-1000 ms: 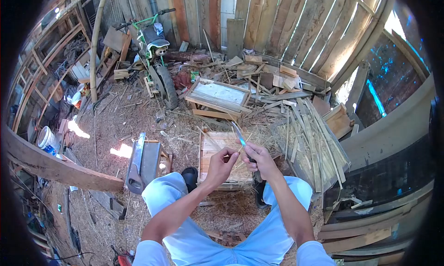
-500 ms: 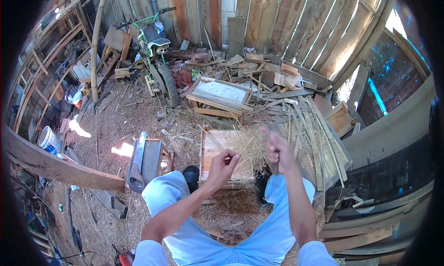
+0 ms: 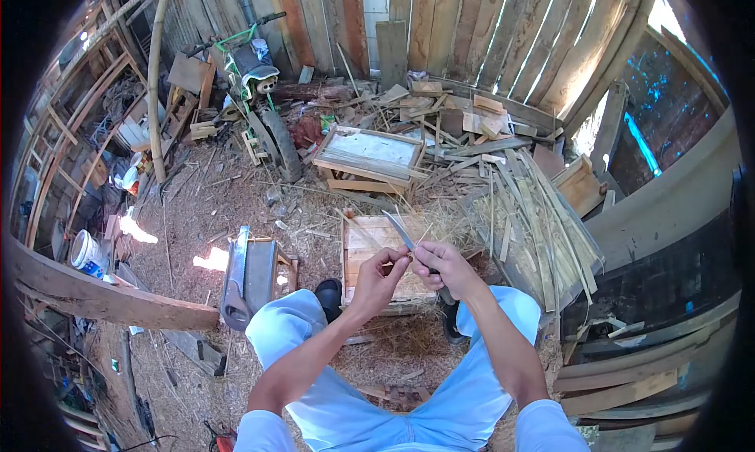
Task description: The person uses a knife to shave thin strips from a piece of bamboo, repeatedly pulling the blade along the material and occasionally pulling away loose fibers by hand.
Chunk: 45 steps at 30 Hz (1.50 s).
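My right hand [image 3: 448, 267] is closed around a knife [image 3: 399, 230], its blade slanting up to the left and its handle end showing below the fist. Close against it, my left hand [image 3: 380, 279] is pinched shut on a thin pale strip [image 3: 425, 232], of which only a short end shows by the blade. The two hands meet at the fingertips. Beneath them sits a low wooden slatted stool or crate [image 3: 358, 255], its right part littered with fine shavings [image 3: 440, 228].
A handsaw [image 3: 234, 299] rests on a small bench [image 3: 259, 267] to the left. At right, long thin strips [image 3: 543, 224] lie piled on a board. Ahead are a wooden frame box [image 3: 370, 149], scrap wood [image 3: 472, 122] and a motorbike [image 3: 267, 114].
My right hand has come left and down with the knife, from beside the shavings to my left hand. The blade, blurred before, now shows clearly. My left hand stays nearly in place.
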{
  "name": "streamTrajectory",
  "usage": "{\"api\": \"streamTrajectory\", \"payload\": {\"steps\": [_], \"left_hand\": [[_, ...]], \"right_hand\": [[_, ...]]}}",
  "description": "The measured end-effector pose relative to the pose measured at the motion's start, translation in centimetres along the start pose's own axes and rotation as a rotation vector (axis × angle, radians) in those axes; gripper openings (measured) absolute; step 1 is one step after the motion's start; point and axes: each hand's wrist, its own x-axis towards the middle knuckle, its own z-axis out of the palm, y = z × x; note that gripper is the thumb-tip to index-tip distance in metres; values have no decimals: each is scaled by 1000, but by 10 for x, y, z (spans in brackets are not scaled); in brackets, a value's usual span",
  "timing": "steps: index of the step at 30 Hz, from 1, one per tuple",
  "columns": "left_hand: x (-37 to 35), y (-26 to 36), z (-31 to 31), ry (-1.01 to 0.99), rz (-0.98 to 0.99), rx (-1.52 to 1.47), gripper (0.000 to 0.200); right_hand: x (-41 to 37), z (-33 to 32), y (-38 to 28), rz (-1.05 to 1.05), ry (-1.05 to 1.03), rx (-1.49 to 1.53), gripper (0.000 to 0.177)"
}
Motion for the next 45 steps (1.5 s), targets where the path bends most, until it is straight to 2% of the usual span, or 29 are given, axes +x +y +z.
{"api": "streamTrajectory", "payload": {"steps": [5, 7, 8, 10, 13, 15, 17, 20, 23, 25, 27, 32, 34, 37, 45], "left_hand": [[1, 3, 2, 7, 18, -1, 14], [-4, 0, 1, -23, 22, 130, 16], [-9, -5, 1, -23, 22, 126, 16], [-17, -13, 2, -30, -26, 74, 18], [-12, -7, -2, -8, -38, 130, 18], [-4, -11, -6, 24, -15, 139, 18], [0, -11, -6, 47, 5, 152, 17], [1, -3, -4, 22, -5, 130, 19], [1, 4, -4, 11, -40, 61, 20], [1, 2, -7, -64, -146, 87, 21], [-1, -2, -7, -88, -138, 92, 21], [1, -4, -7, -79, -89, 160, 20], [3, -5, -5, -34, 13, 66, 18], [1, -1, -9, -65, -30, 82, 17], [1, 0, -7, -82, -42, 217, 18]], "right_hand": [[-3, 3, -11, 0, 48, -2, 22], [-6, -2, -17, -112, 219, 68, 22], [-7, -16, -23, -111, 222, 65, 22], [-7, -49, -38, -339, 349, 217, 26], [-17, -49, -41, -322, 273, 145, 32], [-20, -29, -32, -236, 232, 140, 35], [-18, -7, -20, -63, 97, -11, 35], [0, 3, 6, 23, -19, -114, 35], [2, 1, -3, -42, 34, -90, 31], [-1, -5, -10, -96, 75, -41, 30], [-5, -13, -17, -152, 176, 5, 32], [-9, -10, -11, -80, 101, -4, 32], [-5, -3, 1, 27, -2, -58, 33], [-7, -2, -8, 31, 16, 15, 31], [-17, -35, -30, -156, 159, 89, 30]]}}
